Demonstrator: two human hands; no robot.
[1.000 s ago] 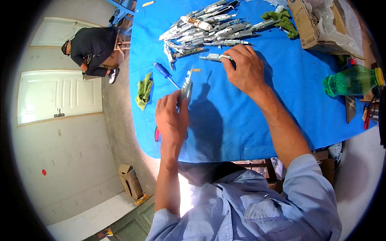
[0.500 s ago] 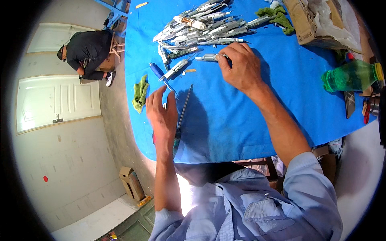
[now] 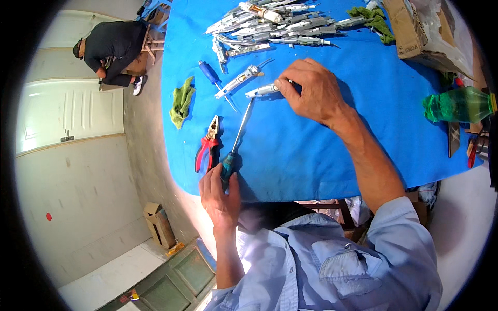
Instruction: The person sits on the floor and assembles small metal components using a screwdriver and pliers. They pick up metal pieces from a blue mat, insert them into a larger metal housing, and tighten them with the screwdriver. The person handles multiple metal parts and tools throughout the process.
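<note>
My right hand (image 3: 314, 90) pinches one end of a slim silver-grey metal part (image 3: 262, 91), its other end pointing left. Close to the table's near edge, the fingers of my left hand (image 3: 220, 199) close round the teal handle of a screwdriver (image 3: 228, 166). Its long shaft slants up and away, with the tip at the free end of the held part; whether they touch I cannot tell. A similar metal part (image 3: 238, 82) lies just left of it. Red-and-black pliers (image 3: 207, 147) rest beyond my left hand, and a blue-handled screwdriver (image 3: 210, 72) lies farther off.
Several like parts form a pile (image 3: 280, 26) at the far side of the blue-covered table (image 3: 311, 155). Green rags (image 3: 181, 102) lie left and far right. A cardboard box (image 3: 410, 31) and a green bottle (image 3: 459, 104) stand right. Another person (image 3: 114, 49) sits far left.
My left hand has drawn back toward the near edge and taken hold of the teal screwdriver's handle, uncovering the pliers. The held part now sits at the screwdriver's tip. The view has shifted slightly.
</note>
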